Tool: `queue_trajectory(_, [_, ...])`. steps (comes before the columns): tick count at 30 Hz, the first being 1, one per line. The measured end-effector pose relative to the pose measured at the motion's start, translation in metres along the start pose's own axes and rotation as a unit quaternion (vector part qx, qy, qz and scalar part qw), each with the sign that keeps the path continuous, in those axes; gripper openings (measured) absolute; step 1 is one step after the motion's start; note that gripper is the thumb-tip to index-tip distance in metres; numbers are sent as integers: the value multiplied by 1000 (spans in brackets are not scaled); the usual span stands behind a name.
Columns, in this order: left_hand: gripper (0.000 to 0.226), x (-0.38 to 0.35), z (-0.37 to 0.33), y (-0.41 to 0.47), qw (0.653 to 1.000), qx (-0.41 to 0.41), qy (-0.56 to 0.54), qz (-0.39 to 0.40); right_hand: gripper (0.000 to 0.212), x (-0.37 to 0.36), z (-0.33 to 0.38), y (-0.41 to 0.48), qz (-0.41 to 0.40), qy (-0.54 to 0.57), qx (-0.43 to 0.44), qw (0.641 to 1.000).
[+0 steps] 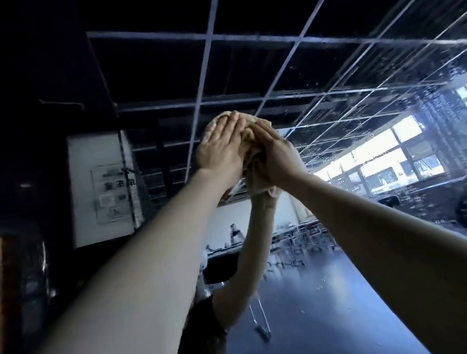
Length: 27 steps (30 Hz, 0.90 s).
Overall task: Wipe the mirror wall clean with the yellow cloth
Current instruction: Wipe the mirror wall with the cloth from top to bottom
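Note:
Both my arms reach up and forward to the mirror wall, which fills the view and reflects a dark grid ceiling and a long room. A bunched yellow cloth is pressed against the glass high up. My left hand lies flat on the cloth with straight fingers. My right hand presses on the cloth's right side, fingers extended over it. Below the hands, the mirror shows my own reflected arms and dark shirt. Water drops and streaks cover the glass at the right.
A white poster with dark print hangs at the left, beside a dark wall. The reflection shows bright windows at the right, tables and chairs far back, and a shiny blue floor.

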<state>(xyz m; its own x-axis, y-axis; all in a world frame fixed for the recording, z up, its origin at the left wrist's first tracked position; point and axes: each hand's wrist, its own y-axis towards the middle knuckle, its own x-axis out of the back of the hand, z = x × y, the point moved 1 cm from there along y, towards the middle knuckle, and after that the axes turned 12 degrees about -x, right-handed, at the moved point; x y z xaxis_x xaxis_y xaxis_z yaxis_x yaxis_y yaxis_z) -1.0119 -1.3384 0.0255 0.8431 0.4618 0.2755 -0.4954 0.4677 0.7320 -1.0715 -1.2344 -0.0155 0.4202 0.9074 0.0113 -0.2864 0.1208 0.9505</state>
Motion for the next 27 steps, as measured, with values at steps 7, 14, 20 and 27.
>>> queue_trajectory(7, [57,-7,-32,-39,996,-87,0,-18,52,-18,-28,-68,-79,65,-60,993])
queue_trajectory(14, [58,-29,-79,-84,981,-191,8,24,55,-16,-44,-163,-128,81,-155,976])
queue_trajectory(20, [57,-32,-82,-128,939,-321,60,107,53,-51,-6,-237,-199,106,-290,930])
queue_trajectory(27, [59,-9,-20,-188,921,-357,57,142,49,-84,79,-265,-195,106,-362,905])
